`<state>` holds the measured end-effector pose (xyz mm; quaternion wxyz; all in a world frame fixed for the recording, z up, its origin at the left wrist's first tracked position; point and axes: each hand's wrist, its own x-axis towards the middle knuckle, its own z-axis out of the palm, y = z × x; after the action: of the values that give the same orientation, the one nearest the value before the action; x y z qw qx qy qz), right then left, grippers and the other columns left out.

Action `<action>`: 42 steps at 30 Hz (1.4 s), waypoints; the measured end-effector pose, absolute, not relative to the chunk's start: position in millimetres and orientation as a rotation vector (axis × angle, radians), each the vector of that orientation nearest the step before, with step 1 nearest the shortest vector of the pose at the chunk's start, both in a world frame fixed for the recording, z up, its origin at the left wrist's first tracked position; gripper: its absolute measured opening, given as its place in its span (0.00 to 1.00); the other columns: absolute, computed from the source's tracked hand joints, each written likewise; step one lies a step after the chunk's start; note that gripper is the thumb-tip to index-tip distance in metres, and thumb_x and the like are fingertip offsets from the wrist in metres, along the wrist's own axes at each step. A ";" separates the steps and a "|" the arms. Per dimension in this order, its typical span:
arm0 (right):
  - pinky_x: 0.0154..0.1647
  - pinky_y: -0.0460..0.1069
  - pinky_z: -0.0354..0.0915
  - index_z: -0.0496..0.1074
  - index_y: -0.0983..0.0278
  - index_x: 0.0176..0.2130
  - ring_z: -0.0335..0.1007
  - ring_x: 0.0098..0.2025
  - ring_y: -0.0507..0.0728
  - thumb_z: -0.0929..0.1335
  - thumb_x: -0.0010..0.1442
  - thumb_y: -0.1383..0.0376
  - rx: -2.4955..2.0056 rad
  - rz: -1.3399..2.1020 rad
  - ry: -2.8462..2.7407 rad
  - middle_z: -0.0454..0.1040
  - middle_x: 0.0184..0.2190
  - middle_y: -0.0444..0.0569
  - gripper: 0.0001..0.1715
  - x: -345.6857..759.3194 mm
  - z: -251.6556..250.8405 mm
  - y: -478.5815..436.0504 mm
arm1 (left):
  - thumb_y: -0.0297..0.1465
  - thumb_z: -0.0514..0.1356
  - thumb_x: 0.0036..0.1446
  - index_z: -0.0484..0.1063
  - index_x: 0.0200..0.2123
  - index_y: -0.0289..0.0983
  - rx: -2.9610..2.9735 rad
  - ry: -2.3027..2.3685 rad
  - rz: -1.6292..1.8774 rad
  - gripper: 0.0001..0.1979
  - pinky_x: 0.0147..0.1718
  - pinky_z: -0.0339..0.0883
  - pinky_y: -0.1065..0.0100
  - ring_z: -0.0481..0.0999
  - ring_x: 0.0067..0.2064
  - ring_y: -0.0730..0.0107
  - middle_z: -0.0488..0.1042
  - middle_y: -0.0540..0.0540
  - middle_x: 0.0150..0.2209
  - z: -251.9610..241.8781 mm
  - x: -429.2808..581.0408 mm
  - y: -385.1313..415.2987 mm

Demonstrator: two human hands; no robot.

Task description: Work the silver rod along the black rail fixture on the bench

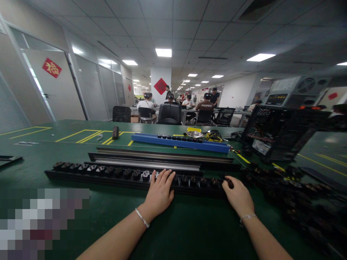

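Observation:
A long black channel-shaped rail (pixel 105 179) lies across the green table in front of me. Small dark block-like parts (pixel 127 174) stand along it in a row, a few with pale or silvery tops. My left hand (pixel 160 191) rests on the row near its middle, fingers stretched out and covering some of the parts. At the right end of the rail, my right hand (pixel 238 195) pinches a small black part (pixel 230 183) between thumb and fingers. Its exact kind is too dark to tell.
Behind the rail lie more dark and silvery rails (pixel 162 165), then a blue channel (pixel 179 142) with small parts. A large pile of dark parts (pixel 295 195) spreads at the right, before an open computer case (pixel 273 130). A small dark strip (pixel 115 132) stands far left.

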<state>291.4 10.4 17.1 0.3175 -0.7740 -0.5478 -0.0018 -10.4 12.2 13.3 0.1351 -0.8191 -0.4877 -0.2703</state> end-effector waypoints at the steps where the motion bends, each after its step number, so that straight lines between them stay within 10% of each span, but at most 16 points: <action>1: 0.49 0.55 0.60 0.70 0.64 0.46 0.65 0.48 0.62 0.57 0.54 0.53 -2.034 -0.007 -1.438 0.70 0.48 0.54 0.27 292.0 16.8 10.6 | 0.31 0.55 0.53 0.55 0.59 0.43 -2.370 -1.413 -0.785 0.29 0.60 0.38 0.47 0.57 0.60 0.57 0.62 0.45 0.58 13.3 -10.3 12.2; 42: 0.45 0.53 0.62 0.66 0.65 0.49 0.65 0.48 0.62 0.58 0.52 0.50 -2.193 0.136 -1.283 0.67 0.51 0.55 0.31 297.3 25.0 7.8 | 0.31 0.53 0.54 0.54 0.59 0.43 -2.405 -1.434 -0.779 0.28 0.61 0.36 0.46 0.55 0.61 0.59 0.61 0.46 0.59 14.0 -10.1 12.1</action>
<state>297.3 7.8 25.0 0.2943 -0.8237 -0.4820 0.0509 -10.1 12.1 14.0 0.1171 -0.8218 -0.4901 -0.2660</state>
